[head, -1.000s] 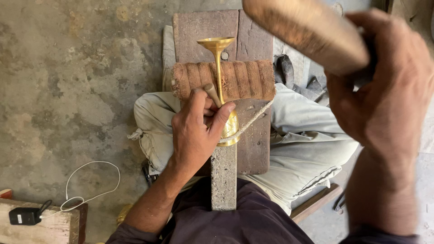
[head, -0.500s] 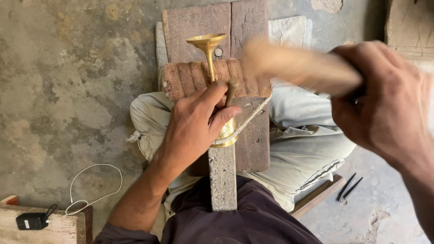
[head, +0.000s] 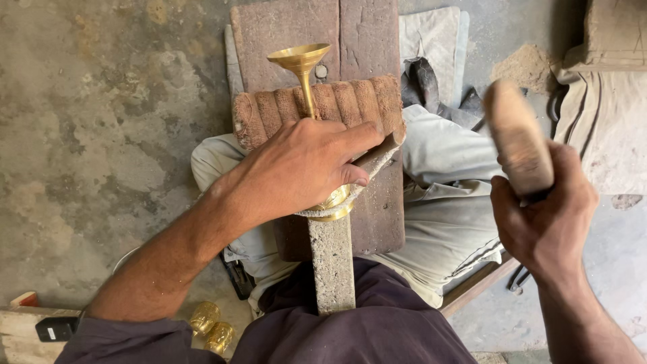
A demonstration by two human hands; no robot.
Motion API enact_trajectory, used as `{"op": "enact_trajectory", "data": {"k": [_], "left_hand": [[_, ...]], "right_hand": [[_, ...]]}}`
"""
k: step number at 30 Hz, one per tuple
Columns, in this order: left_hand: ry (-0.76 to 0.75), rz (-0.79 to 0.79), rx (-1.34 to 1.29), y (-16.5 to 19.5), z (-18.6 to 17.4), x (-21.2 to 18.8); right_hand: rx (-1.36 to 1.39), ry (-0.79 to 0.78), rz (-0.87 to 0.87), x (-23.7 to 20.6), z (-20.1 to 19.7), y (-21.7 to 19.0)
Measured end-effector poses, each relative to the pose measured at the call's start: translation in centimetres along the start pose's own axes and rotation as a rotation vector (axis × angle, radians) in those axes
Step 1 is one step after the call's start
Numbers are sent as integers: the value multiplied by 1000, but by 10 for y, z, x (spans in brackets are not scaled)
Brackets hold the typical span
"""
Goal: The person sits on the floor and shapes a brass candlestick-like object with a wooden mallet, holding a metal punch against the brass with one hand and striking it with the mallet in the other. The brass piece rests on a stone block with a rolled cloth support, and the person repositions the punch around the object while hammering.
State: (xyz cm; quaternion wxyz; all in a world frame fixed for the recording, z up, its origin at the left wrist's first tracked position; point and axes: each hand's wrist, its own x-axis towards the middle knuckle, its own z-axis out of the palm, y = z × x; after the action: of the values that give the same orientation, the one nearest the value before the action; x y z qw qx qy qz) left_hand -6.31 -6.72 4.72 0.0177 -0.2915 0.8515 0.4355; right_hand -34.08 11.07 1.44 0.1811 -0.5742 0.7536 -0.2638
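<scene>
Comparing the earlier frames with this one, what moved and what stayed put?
The right hand swung the wooden mallet down toward the work half a second ago, and has now drawn it back out to the right, raised and clear of it. Nothing was picked up or released. The left hand stays clamped over the brass goblet-shaped piece, which still lies across the ribbed block on the metal bar.

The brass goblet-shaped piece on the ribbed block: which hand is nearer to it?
Left. The left hand grips the brass piece around its lower part, touching it. The right hand is off to the right, apart from it, holding a wooden mallet.
</scene>
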Motion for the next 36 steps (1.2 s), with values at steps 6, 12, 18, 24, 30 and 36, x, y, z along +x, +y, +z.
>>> {"op": "enact_trajectory", "data": {"k": [6, 12, 18, 24, 30, 36], "left_hand": [[-15, 59, 74, 1, 6, 10], [180, 155, 38, -7, 19, 0], [556, 46, -63, -6, 40, -31], [816, -69, -51, 2, 65, -46], [906, 26, -102, -7, 67, -56], [954, -237, -273, -14, 77, -102]], "right_hand": [[397, 1, 133, 15, 4, -11], [179, 28, -124, 47, 18, -24], [-296, -40, -326, 84, -9, -70], [-648, -72, -616, 91, -39, -126], [-642, -199, -541, 74, -40, -127], [225, -403, -48, 29, 27, -68]]}}
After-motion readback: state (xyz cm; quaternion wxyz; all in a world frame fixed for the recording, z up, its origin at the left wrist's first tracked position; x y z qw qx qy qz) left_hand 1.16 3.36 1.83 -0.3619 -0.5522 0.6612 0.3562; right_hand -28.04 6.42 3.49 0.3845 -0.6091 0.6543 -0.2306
